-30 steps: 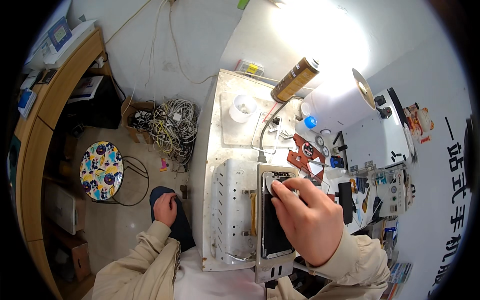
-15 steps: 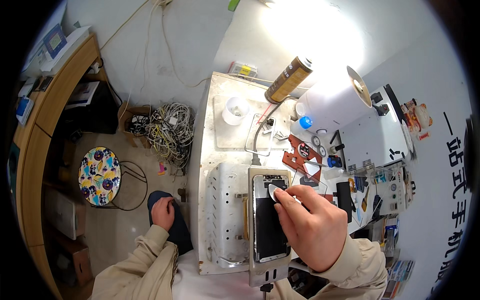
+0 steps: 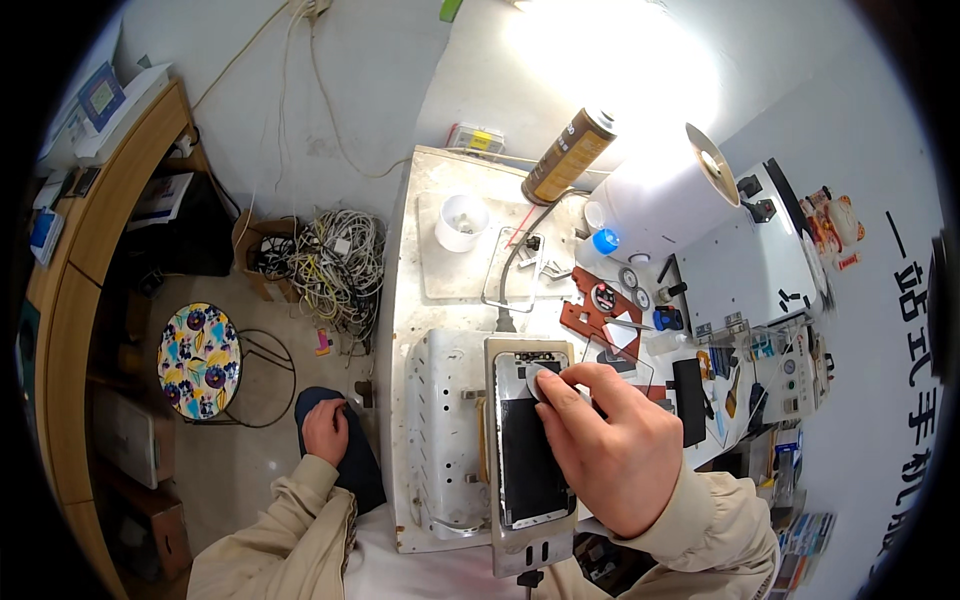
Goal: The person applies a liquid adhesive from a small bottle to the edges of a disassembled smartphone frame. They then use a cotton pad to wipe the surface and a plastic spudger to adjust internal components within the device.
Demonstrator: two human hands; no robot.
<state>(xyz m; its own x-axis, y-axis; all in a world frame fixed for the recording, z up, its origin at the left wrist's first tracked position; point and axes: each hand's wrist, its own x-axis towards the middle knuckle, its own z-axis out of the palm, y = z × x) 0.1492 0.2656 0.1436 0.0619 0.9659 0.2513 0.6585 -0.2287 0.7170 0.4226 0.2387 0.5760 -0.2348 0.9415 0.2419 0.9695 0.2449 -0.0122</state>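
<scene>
While the left hand (image 3: 326,430) rests on a dark-trousered leg (image 3: 357,470), the right hand (image 3: 620,450) pinches a thin, round, silvery disc (image 3: 536,386) at a flat rectangular phone panel (image 3: 530,455), black with a silvery far end

Where the right hand's fingertips come together, thumb and forefinger are closed on the disc's right edge, with the other fingers folded in behind. The panel lies just to the left of this hand, its long sides running away from the wearer; its silvery end is under the disc, and its black stretch extends nearer the wearer. The hand hides part of the panel's right edge. Whether the disc presses on the surface or sits slightly above it, I cannot tell.

Beneath the panel is a grey metal plate (image 3: 505,556) with slots at its near end. Farther left of the right hand stands a white metal housing (image 3: 448,430) pierced with holes and slits. Just beyond the hand, to its right, lies a black rectangular block (image 3: 688,400); well beyond it is a small white round cup (image 3: 460,241).

The left hand is half open, fingers loosely bent; its palm is hidden, so I cannot tell whether it holds anything.
</scene>
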